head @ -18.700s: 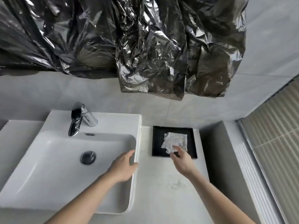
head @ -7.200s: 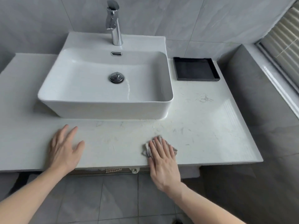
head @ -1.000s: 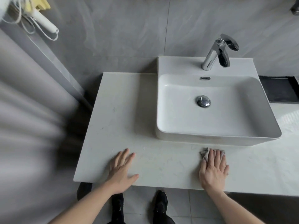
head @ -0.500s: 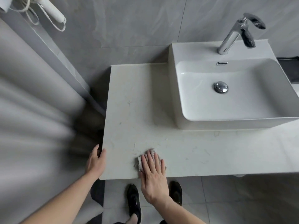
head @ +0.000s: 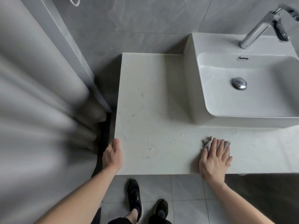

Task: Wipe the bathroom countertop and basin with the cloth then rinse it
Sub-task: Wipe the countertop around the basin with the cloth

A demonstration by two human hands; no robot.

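my right hand [head: 214, 159] lies flat on the cloth [head: 208, 142], fingers [head: 218, 146] straight and close together, pressing it down onto the countertop [head: 153, 102]. the cloth is a small grey crumpled wad, mostly hidden under my fingers; only its far edge and left corner stick out past my fingertips. it sits on the front strip of the countertop, near the front edge, just in front of the left front corner of the basin [head: 242, 97] but not touching it.

my left hand [head: 113, 155] is at the left side edge of the countertop, close to the front left corner. the thumb rests along the top surface while the rest of the fingers drop over the side, out of sight, so i cannot tell how far they curl around the slab.

the countertop is pale stone with faint marks and smudges between my two hands. the basin is white, rectangular, standing on top of the counter to the right, with a chrome drain plug [head: 239, 83] in its bottom and a chrome faucet [head: 262, 28] at the back. grey tiles cover the wall behind. a blurred grey curtain [head: 40, 102] fills the left side. below the counter edge my black shoes [head: 135, 198] stand on the tiled floor [head: 186, 199].
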